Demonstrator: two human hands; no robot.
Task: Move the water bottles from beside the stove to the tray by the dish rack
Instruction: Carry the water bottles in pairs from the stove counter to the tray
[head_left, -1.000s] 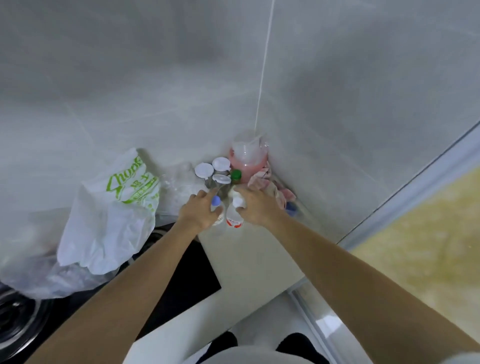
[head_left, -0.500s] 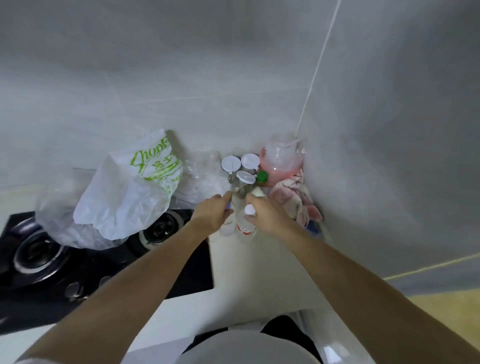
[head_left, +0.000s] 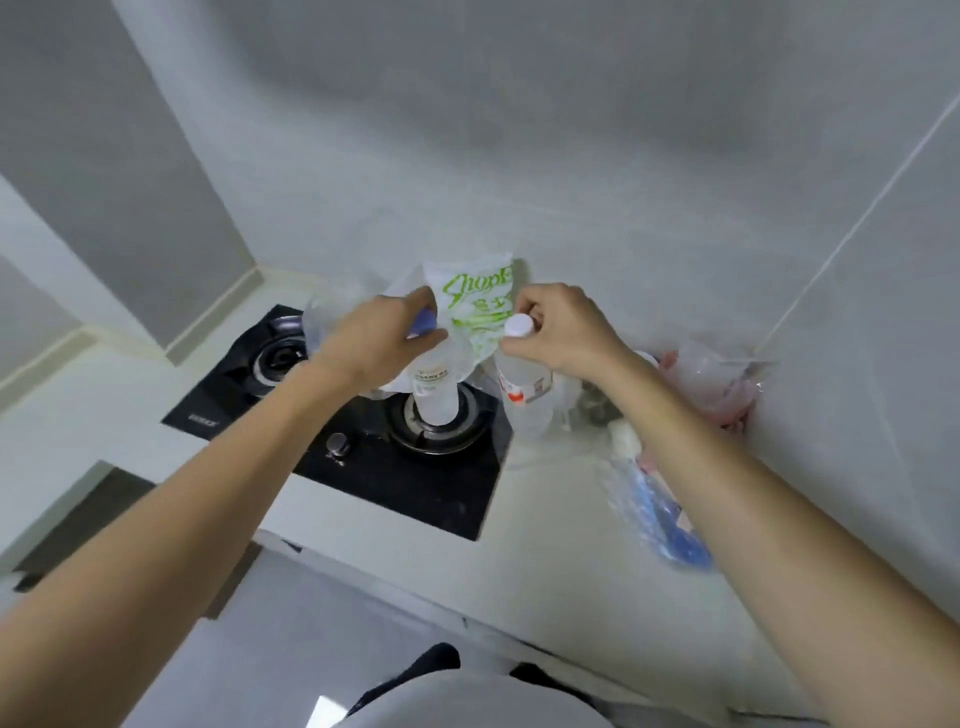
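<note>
Two bottles up in the air: the blue-capped bottle (head_left: 435, 387) hangs under the left hand (head_left: 375, 336), the white-capped bottle (head_left: 522, 384) under the right hand (head_left: 558, 328), both pinched at the neck, probably for carrying. Stove (head_left: 405, 447) right below, plastic bag (head_left: 475, 306) just behind the knuckles. No tray in view.

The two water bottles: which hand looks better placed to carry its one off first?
Probably the left hand: its blue-capped bottle already hangs over the stove burner. The right hand grips the white-capped bottle nearer the corner clutter.
</note>
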